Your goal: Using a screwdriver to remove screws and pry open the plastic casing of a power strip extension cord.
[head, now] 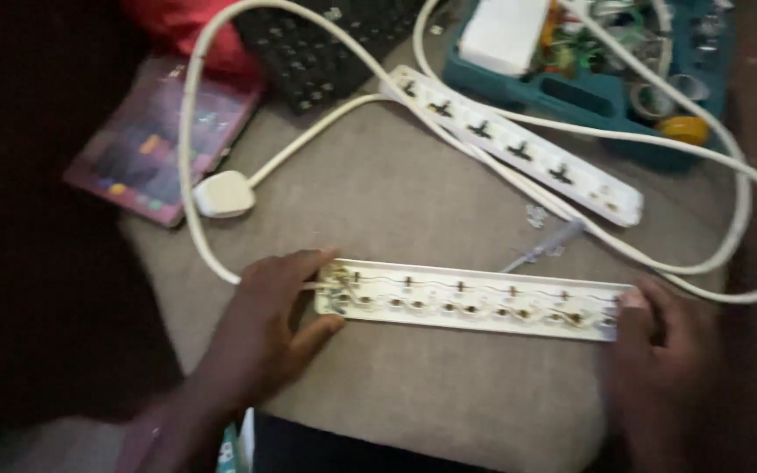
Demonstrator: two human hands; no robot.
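Observation:
An opened white power strip base [475,300], with bare metal contacts and wires showing inside, lies across a grey cushion [413,193]. My left hand [269,320] grips its left end between thumb and fingers. My right hand [659,337] holds its right end. Its separate white socket cover [510,140] lies further back, tilted diagonally. A long white cable [308,136] loops from the strip around to a white plug [223,193] at the left. A clear-handled screwdriver [541,248] rests between the two strip halves.
A teal toolbox tray [571,92] with tape rolls, a white box and small parts sits at the back right. A black keyboard [317,52] and a red cloth [186,31] lie at the back. A purple book [155,144] lies at the left.

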